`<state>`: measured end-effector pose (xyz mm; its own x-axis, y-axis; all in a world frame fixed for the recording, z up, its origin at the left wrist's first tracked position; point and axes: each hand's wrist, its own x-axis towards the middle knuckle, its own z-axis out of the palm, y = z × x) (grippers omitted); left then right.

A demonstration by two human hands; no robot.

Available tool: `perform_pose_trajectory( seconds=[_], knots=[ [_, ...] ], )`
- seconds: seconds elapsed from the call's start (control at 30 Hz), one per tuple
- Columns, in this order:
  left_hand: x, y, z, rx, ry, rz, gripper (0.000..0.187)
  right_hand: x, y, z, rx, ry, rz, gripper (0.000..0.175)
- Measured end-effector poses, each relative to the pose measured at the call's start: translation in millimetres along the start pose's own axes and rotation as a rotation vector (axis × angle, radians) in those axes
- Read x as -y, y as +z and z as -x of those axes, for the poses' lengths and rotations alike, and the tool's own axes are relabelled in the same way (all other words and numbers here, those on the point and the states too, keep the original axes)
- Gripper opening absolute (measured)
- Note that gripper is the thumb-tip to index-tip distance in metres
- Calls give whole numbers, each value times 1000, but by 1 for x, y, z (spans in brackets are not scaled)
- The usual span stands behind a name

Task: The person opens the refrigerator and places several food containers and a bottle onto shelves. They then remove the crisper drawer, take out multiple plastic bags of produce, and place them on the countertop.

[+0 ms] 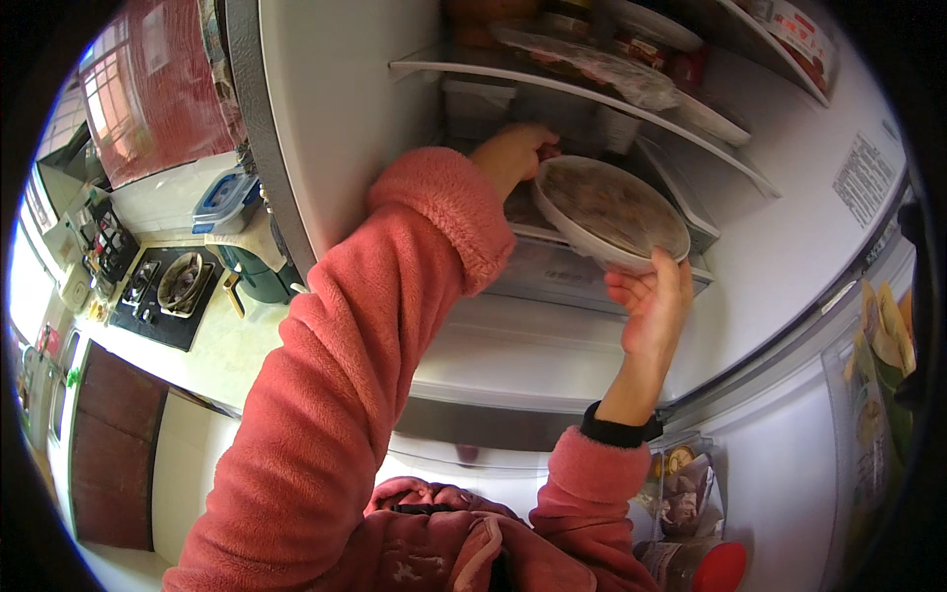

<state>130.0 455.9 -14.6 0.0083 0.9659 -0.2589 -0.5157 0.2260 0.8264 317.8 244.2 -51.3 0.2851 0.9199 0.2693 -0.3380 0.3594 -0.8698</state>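
Observation:
A white round dish covered with cling film, with brownish food under the film, is tilted in front of a lower part of the open refrigerator. My right hand grips its near right edge, thumb on the rim and fingers beneath. At the dish's far left edge is my left hand, reaching deep into the fridge; its fingers are partly hidden, and whether they grip the rim is not plain. Above the dish, a glass shelf carries a film-wrapped plate and jars.
Clear drawers lie below the dish. At the right, the open fridge door has bins with packets and a red-lidded jar. A packet sits in an upper rack. The left holds a counter with a gas hob and a green appliance.

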Motion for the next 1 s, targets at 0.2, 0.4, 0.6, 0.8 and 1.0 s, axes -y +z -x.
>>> perform_pose_trajectory(
  seconds=[0.2,0.4,0.6,0.8,1.0],
  knots=[
    [-2,-8,-5,87,127,-126,17,-1,-1,-9,33,14,3,46],
    [-5,-5,-3,-1,74,17,13,-4,-2,-18,15,54,2,48],
    [-5,-9,-8,20,50,38,10,-4,-5,-22,18,61,30,45],
    [0,-31,-39,191,244,-189,17,-3,-7,-23,32,71,40,41],
    [2,-23,-26,112,135,-77,26,-5,-10,-24,52,80,33,41]
  ],
)
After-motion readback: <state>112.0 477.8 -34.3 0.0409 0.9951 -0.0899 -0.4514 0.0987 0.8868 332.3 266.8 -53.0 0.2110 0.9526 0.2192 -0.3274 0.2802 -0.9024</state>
